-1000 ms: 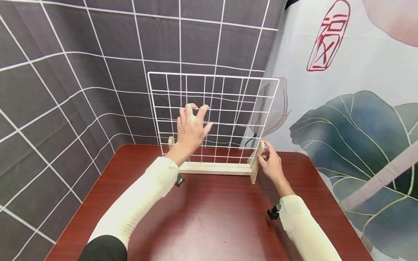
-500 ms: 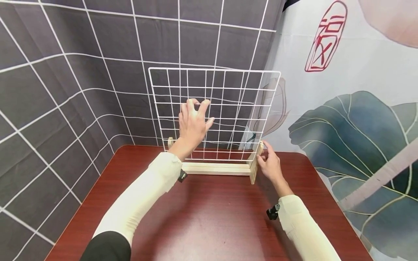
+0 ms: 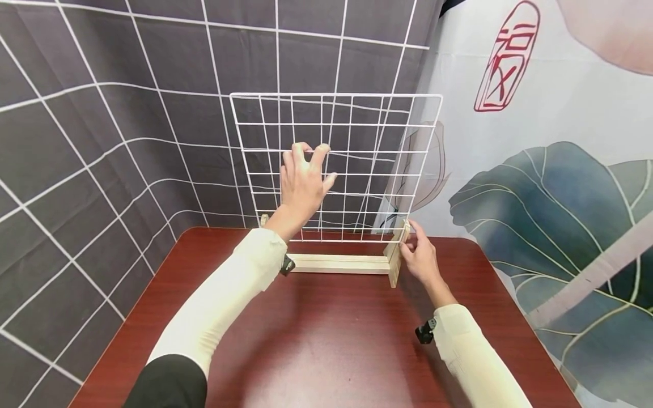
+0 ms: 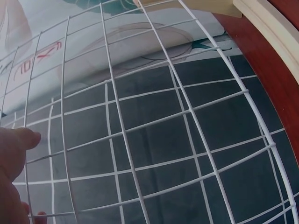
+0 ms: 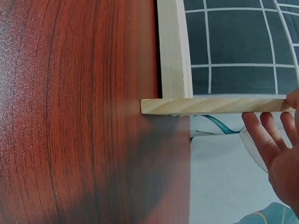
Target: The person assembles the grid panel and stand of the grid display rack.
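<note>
White wire grid [image 3: 346, 174] is gripped by your left hand [image 3: 303, 181], its lower edge above the wooden rail [image 3: 339, 264] and apparently free of it, though seemingly not yet clear of the end posts [image 3: 395, 266]; your right hand [image 3: 422, 258] pinches the right one

Right hand [image 5: 283, 161] on wooden end piece [image 5: 210, 106] — dark-grained red tabletop [image 5: 84, 112] alongside.
</note>
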### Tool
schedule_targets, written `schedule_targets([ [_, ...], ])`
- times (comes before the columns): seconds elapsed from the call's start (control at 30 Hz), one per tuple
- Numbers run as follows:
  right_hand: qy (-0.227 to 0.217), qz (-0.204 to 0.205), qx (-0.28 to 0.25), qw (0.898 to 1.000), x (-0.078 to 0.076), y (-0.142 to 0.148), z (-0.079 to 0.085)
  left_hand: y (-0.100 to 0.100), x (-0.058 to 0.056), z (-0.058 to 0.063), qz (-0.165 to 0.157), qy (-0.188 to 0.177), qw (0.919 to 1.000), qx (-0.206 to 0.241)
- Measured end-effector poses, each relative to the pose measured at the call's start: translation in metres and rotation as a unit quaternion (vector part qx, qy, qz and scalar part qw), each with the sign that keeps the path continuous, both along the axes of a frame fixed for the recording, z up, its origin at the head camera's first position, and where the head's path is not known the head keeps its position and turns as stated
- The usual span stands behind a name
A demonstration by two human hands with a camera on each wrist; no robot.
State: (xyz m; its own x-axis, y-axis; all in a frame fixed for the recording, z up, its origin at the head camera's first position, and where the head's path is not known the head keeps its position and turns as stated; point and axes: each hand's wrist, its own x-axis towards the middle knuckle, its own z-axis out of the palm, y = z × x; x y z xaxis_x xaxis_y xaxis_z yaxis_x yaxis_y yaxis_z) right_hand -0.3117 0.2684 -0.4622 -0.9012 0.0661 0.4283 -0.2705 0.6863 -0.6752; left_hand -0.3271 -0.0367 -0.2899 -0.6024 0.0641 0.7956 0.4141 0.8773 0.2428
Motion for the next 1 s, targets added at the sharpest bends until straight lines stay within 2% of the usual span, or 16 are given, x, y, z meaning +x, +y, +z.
schedule_targets([
  [0.5, -0.003, 0.007, -0.011, 1.0, 0.0, -0.001, 0.0, 0.001, -0.008, 0.017, -0.006, -0.002, 1.0, 0.006],
  [0.7, 0.001, 0.005, -0.014, 1.0, -0.001, -0.001, 0.001, 0.005, -0.008, 0.028, -0.008, 0.004, 0.9999, 0.006],
  [1.0, -0.01, 0.0, -0.016, 1.0, 0.0, -0.002, 0.001, 0.008, -0.007, 0.038, -0.009, 0.006, 0.9999, -0.002],
])
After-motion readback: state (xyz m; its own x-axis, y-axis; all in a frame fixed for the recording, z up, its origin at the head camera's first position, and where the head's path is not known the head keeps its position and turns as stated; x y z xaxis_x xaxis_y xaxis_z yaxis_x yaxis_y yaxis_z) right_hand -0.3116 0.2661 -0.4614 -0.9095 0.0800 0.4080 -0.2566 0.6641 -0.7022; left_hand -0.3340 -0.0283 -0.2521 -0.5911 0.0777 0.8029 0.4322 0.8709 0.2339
